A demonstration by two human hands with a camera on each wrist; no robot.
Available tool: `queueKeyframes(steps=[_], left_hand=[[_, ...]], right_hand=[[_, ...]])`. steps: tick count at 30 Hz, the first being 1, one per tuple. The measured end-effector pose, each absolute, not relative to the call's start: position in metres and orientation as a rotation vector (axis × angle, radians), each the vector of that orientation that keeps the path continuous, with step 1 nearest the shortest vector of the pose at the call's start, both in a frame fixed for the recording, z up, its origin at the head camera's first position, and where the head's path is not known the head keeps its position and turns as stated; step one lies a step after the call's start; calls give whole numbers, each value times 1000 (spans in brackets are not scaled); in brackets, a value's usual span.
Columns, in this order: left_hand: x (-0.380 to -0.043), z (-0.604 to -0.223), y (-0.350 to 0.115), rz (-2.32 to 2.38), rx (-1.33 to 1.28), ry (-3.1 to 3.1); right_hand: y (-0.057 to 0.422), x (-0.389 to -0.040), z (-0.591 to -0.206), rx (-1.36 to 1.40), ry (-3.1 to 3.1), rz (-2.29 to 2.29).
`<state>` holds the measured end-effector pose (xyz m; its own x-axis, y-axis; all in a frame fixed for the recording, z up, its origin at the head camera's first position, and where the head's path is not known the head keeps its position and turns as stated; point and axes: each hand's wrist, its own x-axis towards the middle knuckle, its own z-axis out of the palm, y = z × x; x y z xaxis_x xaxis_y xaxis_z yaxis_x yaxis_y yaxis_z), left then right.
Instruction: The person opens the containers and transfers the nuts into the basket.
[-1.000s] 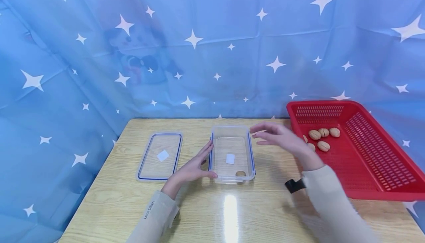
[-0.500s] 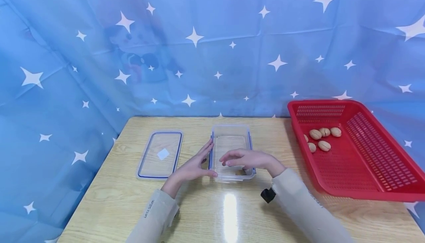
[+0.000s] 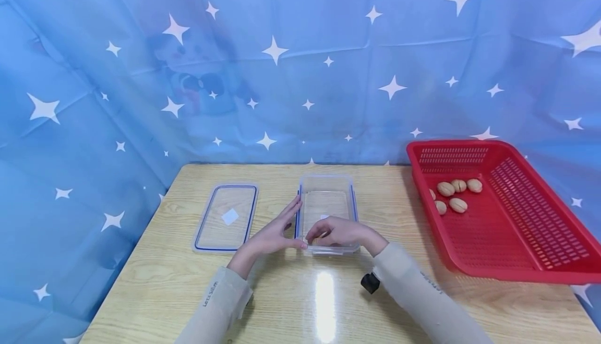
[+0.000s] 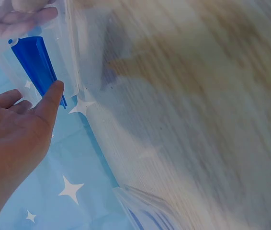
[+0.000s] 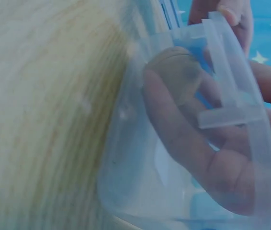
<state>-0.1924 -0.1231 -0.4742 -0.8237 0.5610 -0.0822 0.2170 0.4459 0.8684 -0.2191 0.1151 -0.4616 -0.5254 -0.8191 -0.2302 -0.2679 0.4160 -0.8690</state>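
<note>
My left hand [image 3: 272, 235] rests with straight fingers along the left side of a clear plastic food container [image 3: 328, 204], its thumb at the front left corner. In the left wrist view, a fingertip of that hand touches the container's blue side clip [image 4: 34, 62]. My right hand [image 3: 341, 230] reaches inside, near the container's front wall. Its thumb and fingers pinch a walnut [image 5: 174, 72], seen through the cloudy wall in the right wrist view. From the head, that hand hides most of the walnut and part of a white label on the container's bottom.
The container's blue-edged lid [image 3: 227, 238] lies flat to the left, with a white label on it. A red plastic basket [image 3: 497, 245] stands at the right with several walnuts [image 3: 458, 205] in its left part. A blue star-patterned curtain [image 3: 300, 83] hangs behind the wooden table [image 3: 272, 307].
My right hand has moved left from beside the container, down into it, and has taken hold of the walnut. My left hand has stayed at the container's side.
</note>
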Motion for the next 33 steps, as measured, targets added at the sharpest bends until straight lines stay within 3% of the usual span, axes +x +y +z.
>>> queueKeyframes(steps=[15,33], left_hand=[[-192,-473,-120,1319,671,2335],[-191,-471,-117,1286,645,2362]], right_hand=[[114,-213,-469,-743,1887,-1423],[116,-209,-468,-709,2124,-1536]])
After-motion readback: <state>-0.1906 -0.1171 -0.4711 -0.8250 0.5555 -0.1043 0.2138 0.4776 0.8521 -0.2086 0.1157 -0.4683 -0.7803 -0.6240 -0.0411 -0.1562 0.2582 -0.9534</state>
